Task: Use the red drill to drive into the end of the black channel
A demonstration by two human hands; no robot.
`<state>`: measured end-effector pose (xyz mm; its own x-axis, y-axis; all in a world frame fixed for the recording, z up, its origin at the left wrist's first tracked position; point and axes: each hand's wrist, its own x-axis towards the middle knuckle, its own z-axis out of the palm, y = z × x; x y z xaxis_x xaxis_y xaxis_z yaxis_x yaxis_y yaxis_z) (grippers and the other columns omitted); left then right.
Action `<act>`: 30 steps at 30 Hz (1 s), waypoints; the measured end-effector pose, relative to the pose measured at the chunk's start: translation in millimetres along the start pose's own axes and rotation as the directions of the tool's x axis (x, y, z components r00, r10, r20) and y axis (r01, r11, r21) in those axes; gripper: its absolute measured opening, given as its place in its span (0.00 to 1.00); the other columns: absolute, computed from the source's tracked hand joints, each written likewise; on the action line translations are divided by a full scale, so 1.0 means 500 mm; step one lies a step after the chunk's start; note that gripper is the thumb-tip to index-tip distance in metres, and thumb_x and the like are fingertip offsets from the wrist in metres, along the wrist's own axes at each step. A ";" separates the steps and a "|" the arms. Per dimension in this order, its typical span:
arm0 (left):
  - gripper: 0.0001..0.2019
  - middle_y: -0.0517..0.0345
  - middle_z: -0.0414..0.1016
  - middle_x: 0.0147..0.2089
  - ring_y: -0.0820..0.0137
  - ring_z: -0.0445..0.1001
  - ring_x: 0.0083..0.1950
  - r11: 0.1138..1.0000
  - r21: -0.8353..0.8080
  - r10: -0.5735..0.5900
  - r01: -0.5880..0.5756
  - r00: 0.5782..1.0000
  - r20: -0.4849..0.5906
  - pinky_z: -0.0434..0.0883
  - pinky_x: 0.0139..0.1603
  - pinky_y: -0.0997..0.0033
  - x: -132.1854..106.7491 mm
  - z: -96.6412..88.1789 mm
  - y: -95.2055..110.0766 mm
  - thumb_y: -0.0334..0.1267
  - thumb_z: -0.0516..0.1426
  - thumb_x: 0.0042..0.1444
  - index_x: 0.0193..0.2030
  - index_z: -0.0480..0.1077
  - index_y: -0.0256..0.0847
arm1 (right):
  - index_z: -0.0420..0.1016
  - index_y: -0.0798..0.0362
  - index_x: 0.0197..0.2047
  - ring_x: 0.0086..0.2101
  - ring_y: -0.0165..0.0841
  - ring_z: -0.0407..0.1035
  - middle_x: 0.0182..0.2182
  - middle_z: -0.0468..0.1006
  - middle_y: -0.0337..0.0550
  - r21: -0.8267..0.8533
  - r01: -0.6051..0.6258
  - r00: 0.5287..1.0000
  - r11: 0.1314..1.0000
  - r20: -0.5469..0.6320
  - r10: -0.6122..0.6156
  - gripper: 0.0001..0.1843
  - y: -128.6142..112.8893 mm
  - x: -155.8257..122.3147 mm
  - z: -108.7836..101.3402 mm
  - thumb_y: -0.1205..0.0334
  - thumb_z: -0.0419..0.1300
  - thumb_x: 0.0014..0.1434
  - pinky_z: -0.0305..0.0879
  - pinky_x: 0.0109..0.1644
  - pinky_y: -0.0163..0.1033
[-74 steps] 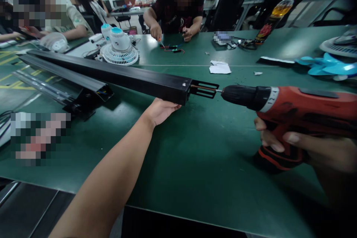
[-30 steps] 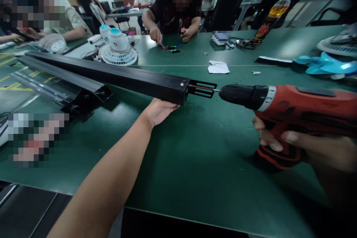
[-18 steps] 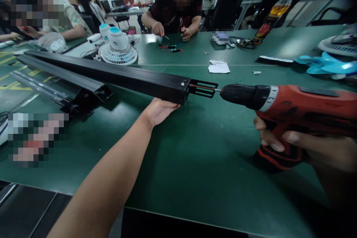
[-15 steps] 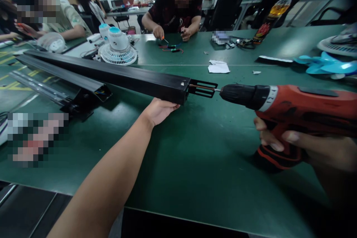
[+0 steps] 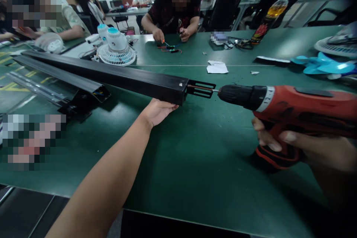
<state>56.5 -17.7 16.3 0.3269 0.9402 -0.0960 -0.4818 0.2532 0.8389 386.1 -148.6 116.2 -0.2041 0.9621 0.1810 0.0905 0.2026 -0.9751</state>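
Observation:
My left hand [image 5: 160,112] is closed round the underside of a long black rectangular tube [image 5: 134,79], near its right end; some fingertips are hidden beneath it. A slotted black bracket [image 5: 205,88] sticks out of that end. My right hand [image 5: 281,143] grips the handle of a red and black cordless drill [image 5: 304,106], which points left. From the drill's chuck a thin bit reaches along the bracket's slots to the tube's end. Whether its tip touches a screw is too small to tell.
A second black profile [image 5: 64,76] and metal rails [image 5: 36,89] lie at left. Beyond the tube stands a small white and blue fan [image 5: 117,50]. White paper [image 5: 217,67], blue fan blades [image 5: 323,63] and a bottle [image 5: 267,22] lie farther back. Across the green table [image 5: 200,178], a person handles wires.
Both hands, the tube and the drill keep the same positions relative to each other. The whole view has shifted very slightly.

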 end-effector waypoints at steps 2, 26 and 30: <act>0.18 0.48 0.89 0.45 0.57 0.87 0.52 1.000 -0.002 0.000 0.000 1.000 -0.005 0.80 0.66 0.49 0.000 0.001 0.000 0.18 0.76 0.48 0.43 0.88 0.39 | 0.77 0.54 0.36 0.12 0.30 0.62 0.21 0.73 0.43 -0.001 -0.006 1.000 1.000 -0.006 0.006 0.21 0.000 -0.001 0.000 0.48 0.67 0.42 0.57 0.09 0.37; 0.17 0.50 0.89 0.43 0.58 0.88 0.48 0.999 -0.041 0.006 -0.008 0.999 -0.040 0.82 0.64 0.49 0.002 0.004 -0.002 0.16 0.76 0.45 0.39 0.87 0.38 | 0.76 0.53 0.35 0.13 0.28 0.62 0.26 0.74 0.44 -0.005 0.004 1.000 1.000 -0.018 -0.004 0.20 0.001 0.000 -0.002 0.49 0.68 0.42 0.59 0.10 0.37; 0.19 0.49 0.89 0.44 0.57 0.88 0.51 1.000 -0.030 0.008 -0.009 1.000 -0.018 0.81 0.66 0.48 0.000 0.005 -0.001 0.17 0.77 0.45 0.42 0.88 0.38 | 0.75 0.54 0.35 0.12 0.28 0.62 0.27 0.74 0.46 0.002 -0.016 1.000 1.000 -0.018 0.016 0.21 0.001 0.003 0.001 0.48 0.68 0.41 0.56 0.08 0.36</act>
<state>58.8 -18.2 17.3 0.3080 0.9462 -0.0988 -0.5091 0.2517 0.8231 385.5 -147.3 116.1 -0.1853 0.9683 0.1674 0.0914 0.1866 -0.9782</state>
